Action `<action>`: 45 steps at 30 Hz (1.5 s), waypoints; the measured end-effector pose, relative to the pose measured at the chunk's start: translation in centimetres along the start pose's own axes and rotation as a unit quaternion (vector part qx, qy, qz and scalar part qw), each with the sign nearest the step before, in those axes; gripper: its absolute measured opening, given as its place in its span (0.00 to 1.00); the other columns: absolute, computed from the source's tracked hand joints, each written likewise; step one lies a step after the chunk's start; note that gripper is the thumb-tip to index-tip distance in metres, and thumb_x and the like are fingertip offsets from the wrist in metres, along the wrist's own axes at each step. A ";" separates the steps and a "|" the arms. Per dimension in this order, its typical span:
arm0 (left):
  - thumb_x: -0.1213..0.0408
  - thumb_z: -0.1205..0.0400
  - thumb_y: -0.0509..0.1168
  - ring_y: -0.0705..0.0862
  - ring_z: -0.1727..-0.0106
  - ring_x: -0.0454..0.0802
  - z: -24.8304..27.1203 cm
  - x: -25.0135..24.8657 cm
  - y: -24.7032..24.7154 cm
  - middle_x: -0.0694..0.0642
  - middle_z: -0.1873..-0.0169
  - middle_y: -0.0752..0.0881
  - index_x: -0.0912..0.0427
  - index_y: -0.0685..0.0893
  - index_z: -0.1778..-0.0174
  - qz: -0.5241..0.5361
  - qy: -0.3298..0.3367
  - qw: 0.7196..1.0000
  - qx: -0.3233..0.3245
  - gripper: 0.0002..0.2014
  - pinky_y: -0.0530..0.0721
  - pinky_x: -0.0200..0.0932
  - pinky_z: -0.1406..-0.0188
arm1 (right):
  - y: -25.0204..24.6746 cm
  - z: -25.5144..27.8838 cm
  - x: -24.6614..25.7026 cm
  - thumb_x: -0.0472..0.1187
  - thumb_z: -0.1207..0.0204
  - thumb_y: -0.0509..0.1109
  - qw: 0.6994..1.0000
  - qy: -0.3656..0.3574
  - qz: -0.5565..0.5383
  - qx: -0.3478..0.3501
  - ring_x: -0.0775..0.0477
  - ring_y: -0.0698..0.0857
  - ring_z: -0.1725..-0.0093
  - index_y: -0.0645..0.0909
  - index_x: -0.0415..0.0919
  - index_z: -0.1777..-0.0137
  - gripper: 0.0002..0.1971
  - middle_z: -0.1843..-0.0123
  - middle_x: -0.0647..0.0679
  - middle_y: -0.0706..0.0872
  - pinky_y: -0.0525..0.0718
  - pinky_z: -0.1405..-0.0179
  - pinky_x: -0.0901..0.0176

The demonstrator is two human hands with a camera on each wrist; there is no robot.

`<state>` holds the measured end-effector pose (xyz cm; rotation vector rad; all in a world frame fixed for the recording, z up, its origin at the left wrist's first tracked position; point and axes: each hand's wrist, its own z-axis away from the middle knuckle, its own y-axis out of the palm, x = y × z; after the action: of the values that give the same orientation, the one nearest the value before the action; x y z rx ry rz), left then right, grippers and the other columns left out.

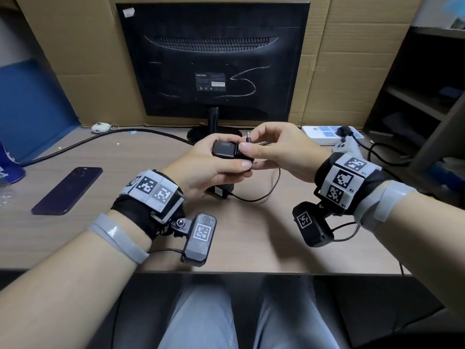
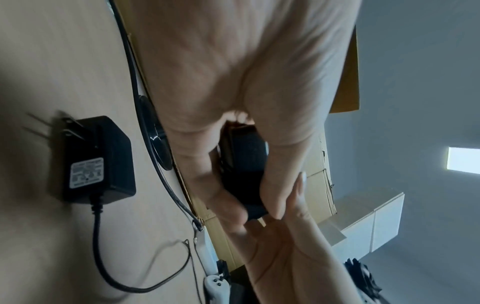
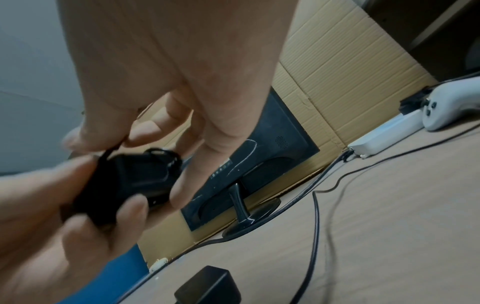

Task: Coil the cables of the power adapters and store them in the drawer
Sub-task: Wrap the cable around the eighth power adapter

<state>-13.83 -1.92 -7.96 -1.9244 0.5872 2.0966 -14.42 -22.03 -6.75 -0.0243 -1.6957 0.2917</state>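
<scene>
Wooden desk [image 1: 75, 238] backed by cardboard, with a black monitor [image 1: 214, 59] turned rear-side out. Above the desk, left hand [image 1: 201, 170] grips a black power adapter [image 1: 224, 151], its cable wound round the body. Right hand [image 1: 279, 149] pinches the cable's barrel plug [image 1: 248, 140]. Second power adapter [image 2: 96, 160] lies on the desk below, cable loose. Dark phone [image 1: 68, 190] lies at left.
</scene>
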 end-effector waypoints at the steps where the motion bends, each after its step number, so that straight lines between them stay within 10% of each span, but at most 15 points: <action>1: 0.82 0.25 0.78 0.94 0.44 0.69 -0.1 0.2 0.0 0.71 0.38 0.90 0.60 0.80 0.27 -0.003 0.009 1.000 -0.001 0.31 0.93 0.52 0.47 | -0.1 -0.1 0.0 0.46 0.31 0.86 1.000 0.004 0.004 -0.006 0.48 0.90 0.53 0.86 0.42 0.55 0.13 0.55 0.47 0.91 0.93 0.42 0.38; 5: 0.85 0.28 0.80 0.92 0.39 0.69 -0.4 0.9 0.0 0.70 0.32 0.86 0.59 0.81 0.29 -0.025 0.044 0.999 -0.012 0.33 0.93 0.54 0.47 | -0.1 -0.6 0.2 0.45 0.20 0.80 0.999 -0.006 0.026 -0.044 0.47 0.90 0.53 0.88 0.37 0.55 0.11 0.53 0.36 0.92 0.93 0.45 0.44; 14: 0.81 0.22 0.77 0.92 0.43 0.75 -0.7 0.9 0.4 0.71 0.39 0.88 0.60 0.79 0.32 0.015 0.061 0.996 -0.065 0.26 0.93 0.49 0.56 | 0.4 -0.6 0.8 0.47 0.18 0.77 0.978 -0.014 0.174 -0.113 0.55 0.88 0.69 0.88 0.38 0.51 0.11 0.65 0.50 0.90 0.86 0.70 0.61; 21: 0.81 0.22 0.78 0.94 0.45 0.66 -1.0 1.1 0.2 0.72 0.34 0.84 0.59 0.81 0.33 0.013 0.073 0.992 -0.098 0.25 0.94 0.53 0.49 | 1.2 -0.1 1.3 0.38 0.20 0.78 0.979 -0.026 0.187 -0.080 0.47 0.94 0.64 0.91 0.43 0.50 0.02 0.64 0.45 0.94 0.95 0.56 0.53; 26: 0.82 0.19 0.72 0.93 0.48 0.66 -1.0 0.8 0.0 0.70 0.34 0.84 0.60 0.81 0.34 0.039 0.053 0.992 -0.107 0.21 0.94 0.51 0.53 | 1.4 -0.1 1.4 0.24 0.25 0.78 0.991 0.008 0.129 -0.046 0.46 0.93 0.64 0.90 0.36 0.41 0.14 0.57 0.44 0.92 0.95 0.55 0.50; 34: 0.78 0.16 0.70 0.96 0.52 0.65 -1.1 0.6 -0.2 0.68 0.36 0.83 0.65 0.80 0.31 0.066 0.036 0.989 -0.126 0.18 0.95 0.56 0.51 | 1.4 0.0 1.5 0.26 0.27 0.80 0.982 0.005 0.167 -0.090 0.44 0.95 0.62 0.93 0.36 0.53 0.07 0.62 0.40 0.95 0.95 0.55 0.51; 45: 0.80 0.18 0.66 0.93 0.52 0.64 -1.1 0.9 -0.4 0.67 0.40 0.83 0.60 0.84 0.41 0.013 0.013 0.990 -0.138 0.14 0.93 0.50 0.60 | 1.8 0.6 3.8 0.35 0.29 0.82 0.928 -0.005 0.373 -0.002 0.62 0.90 0.71 0.95 0.44 0.55 0.05 0.70 0.51 0.92 0.77 0.75 0.77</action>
<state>-12.76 -2.18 -8.93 -2.0999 0.3437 2.2731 -15.89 -19.70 -3.45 -0.6829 -1.6376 0.8539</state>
